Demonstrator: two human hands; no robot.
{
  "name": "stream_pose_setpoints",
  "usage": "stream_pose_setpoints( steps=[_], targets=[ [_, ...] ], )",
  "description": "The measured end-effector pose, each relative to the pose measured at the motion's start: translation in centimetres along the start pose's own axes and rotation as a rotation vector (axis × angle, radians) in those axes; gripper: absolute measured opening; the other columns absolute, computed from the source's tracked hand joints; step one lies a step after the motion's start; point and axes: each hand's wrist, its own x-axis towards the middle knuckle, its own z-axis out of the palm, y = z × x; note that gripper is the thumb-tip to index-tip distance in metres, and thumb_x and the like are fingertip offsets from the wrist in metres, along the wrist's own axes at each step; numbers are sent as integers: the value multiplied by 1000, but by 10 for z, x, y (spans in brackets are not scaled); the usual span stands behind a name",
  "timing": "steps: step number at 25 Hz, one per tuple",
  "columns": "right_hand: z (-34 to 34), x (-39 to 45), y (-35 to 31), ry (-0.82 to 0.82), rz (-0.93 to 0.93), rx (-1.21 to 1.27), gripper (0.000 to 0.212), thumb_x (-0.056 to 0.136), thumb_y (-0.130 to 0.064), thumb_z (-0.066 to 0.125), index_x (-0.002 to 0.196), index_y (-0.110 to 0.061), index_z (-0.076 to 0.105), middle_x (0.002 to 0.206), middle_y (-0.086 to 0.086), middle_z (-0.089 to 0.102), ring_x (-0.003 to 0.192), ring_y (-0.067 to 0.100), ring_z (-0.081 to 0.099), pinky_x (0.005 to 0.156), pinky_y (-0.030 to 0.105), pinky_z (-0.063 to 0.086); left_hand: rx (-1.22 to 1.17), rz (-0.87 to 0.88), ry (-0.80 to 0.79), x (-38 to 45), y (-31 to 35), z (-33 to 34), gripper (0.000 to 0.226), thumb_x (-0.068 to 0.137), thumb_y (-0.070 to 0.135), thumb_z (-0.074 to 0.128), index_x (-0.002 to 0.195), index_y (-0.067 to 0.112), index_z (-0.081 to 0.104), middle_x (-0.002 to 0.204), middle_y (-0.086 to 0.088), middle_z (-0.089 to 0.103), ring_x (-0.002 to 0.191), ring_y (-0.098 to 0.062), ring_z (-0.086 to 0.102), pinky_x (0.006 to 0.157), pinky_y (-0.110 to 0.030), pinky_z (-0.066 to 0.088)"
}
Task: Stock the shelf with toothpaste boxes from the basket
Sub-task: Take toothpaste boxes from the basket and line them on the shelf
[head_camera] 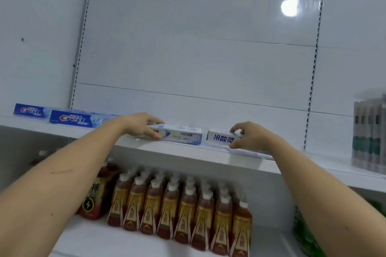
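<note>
Fingers [155,135] of the left hand [144,124] curl over the near end of a pale toothpaste box [183,134], thumb at its front face, so that hand has the box pinched; fingers [236,130] of the right hand [248,137] pinch the right part of a second white box [221,139] with blue lettering. Both boxes lie flat on the shelf [188,153], end to end with a small gap between them, near the shelf's front edge. To the left of the pale box, two blue Crest boxes [71,120] already sit on the same shelf.

To do this step well, I judge each box should be slid back from the shelf's lip and squared to it, faces forward, the gap closed so the row reads even with the Crest boxes; light pressure is enough, since thin card dents.

Hidden: the basket is out of view, so what remains to stock cannot be told. The right hand covers that box's far end. Below the shelf stand rows of bottles [188,204]; packs at the shelf's right end [369,131] are blurred
</note>
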Motion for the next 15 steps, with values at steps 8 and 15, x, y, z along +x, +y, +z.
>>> stream_pose_setpoints(
  steps=[8,15],
  targets=[
    [31,43,16,-63,46,-67,53,85,-48,64,136,-35,51,140,1,51,127,26,49,108,46,37,-16,-72,-55,21,-2,-2,63,78,54,74,136,42,52,142,2,48,117,-16,44,99,-30,34],
    [21,37,-21,101,6,10,53,93,-46,56,138,-19,48,139,6,50,124,28,48,103,48,43,-31,-74,23,6,0,0,69,82,57,68,142,35,43,142,0,47,130,-22,44,108,-38,36]
  ],
)
